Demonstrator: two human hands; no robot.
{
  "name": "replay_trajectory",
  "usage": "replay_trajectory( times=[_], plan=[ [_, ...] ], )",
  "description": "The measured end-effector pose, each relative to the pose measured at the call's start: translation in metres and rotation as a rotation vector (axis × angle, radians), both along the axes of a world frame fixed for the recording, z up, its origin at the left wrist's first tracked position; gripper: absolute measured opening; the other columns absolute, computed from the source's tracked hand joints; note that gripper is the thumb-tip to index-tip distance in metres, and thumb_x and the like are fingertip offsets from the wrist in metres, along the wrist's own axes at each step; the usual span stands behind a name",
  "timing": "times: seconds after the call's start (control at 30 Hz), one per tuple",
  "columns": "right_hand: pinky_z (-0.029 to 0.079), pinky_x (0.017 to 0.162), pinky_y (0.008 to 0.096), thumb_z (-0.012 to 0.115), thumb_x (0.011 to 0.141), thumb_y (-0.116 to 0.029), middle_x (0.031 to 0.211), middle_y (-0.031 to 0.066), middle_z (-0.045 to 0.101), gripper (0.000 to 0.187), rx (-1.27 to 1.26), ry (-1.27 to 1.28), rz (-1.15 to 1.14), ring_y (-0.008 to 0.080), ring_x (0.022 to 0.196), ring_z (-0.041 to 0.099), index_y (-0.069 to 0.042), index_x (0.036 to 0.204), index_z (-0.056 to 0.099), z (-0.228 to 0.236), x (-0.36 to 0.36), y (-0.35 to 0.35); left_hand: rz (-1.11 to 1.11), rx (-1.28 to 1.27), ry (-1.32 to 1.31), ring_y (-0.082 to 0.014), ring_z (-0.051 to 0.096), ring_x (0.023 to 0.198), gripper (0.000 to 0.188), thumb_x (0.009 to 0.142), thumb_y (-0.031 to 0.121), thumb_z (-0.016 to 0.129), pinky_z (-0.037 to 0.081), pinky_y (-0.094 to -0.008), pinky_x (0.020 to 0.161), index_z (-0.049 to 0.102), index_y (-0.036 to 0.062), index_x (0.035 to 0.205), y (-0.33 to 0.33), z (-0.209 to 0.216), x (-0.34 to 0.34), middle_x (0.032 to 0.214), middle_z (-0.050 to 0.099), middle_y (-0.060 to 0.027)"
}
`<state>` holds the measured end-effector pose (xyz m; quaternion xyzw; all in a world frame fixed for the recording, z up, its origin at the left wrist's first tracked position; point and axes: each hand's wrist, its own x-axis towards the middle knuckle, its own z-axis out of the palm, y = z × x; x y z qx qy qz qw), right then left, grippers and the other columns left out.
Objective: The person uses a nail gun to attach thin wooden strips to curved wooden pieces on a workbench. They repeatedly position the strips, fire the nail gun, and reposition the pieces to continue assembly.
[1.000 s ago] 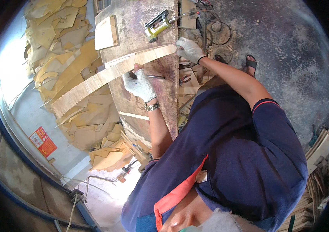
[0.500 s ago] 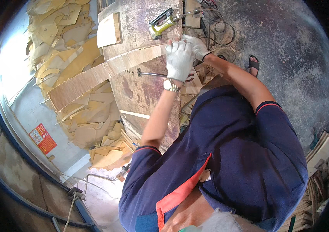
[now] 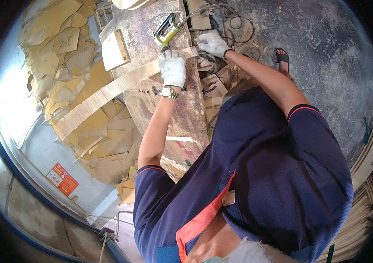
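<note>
Under L hand [image 3: 172, 69]: wood strip [image 3: 115, 87], end nr R hand [image 3: 212, 44].

The wooden strip [image 3: 109, 90] looks matt, the bench [image 3: 182, 116] rough and scuffed.

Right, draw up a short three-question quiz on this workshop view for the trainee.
1. On which wrist is the metal-banded wristwatch worn?
2. True or false: the green nail gun lies on the workbench.
3. What does the gloved left hand partly cover?
a) the pincers
b) the curved wooden strip
c) the black sandal

Key: 1. Left. 2. True. 3. b.
</note>
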<state>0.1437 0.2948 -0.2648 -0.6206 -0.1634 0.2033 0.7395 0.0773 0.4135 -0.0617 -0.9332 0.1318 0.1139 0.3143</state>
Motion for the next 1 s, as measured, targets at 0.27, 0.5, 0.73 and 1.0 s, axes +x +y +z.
replay_trajectory(
  times=[0.27, 0.5, 0.73, 1.0],
  plan=[
    [0.051, 0.073, 0.0452, 0.062, 0.086, -0.026, 0.087, 0.0252, 0.068, 0.03, -0.027, -0.043, -0.067, 0.0395, 0.08, 0.067, 0.002, 0.093, 0.069, 0.021, -0.007, -0.005, -0.049, -0.028, -0.136, -0.0253, 0.062, 0.099, 0.01, 0.084, 0.019, 0.064, 0.043, -0.0432, 0.089, 0.072, 0.0139, 0.087, -0.003, 0.024, 0.012, 0.093, 0.067, -0.0065],
    [0.053, 0.078, 0.0411, 0.061, 0.087, -0.016, 0.092, 0.0208, 0.069, 0.025, -0.074, -0.101, 0.104, 0.0331, 0.085, 0.068, 0.002, 0.104, 0.062, 0.04, -0.009, -0.003, -0.119, -0.034, -0.072, -0.0267, 0.062, 0.099, 0.009, 0.083, 0.015, 0.063, 0.044, -0.0429, 0.088, 0.071, 0.0118, 0.086, -0.017, 0.018, 0.004, 0.094, 0.067, -0.0082],
    [0.051, 0.077, 0.0456, 0.069, 0.081, -0.014, 0.092, 0.0175, 0.058, 0.019, -0.161, -0.344, 0.077, 0.038, 0.088, 0.064, -0.006, 0.097, 0.064, 0.035, -0.023, 0.001, -0.065, 0.018, -0.036, -0.0282, 0.063, 0.108, 0.015, 0.087, 0.016, 0.059, 0.044, -0.0462, 0.099, 0.073, 0.0099, 0.091, -0.009, 0.001, -0.006, 0.102, 0.07, -0.0099],
    [0.051, 0.081, 0.0456, 0.072, 0.08, -0.014, 0.101, 0.016, 0.058, 0.025, -0.097, -0.47, 0.016, 0.0371, 0.092, 0.063, -0.007, 0.103, 0.067, 0.015, -0.025, 0.014, -0.124, -0.05, 0.031, -0.0267, 0.063, 0.105, 0.015, 0.084, 0.016, 0.062, 0.046, -0.0432, 0.091, 0.071, 0.0102, 0.095, -0.004, 0.013, -0.002, 0.106, 0.069, -0.0092]
  ],
)
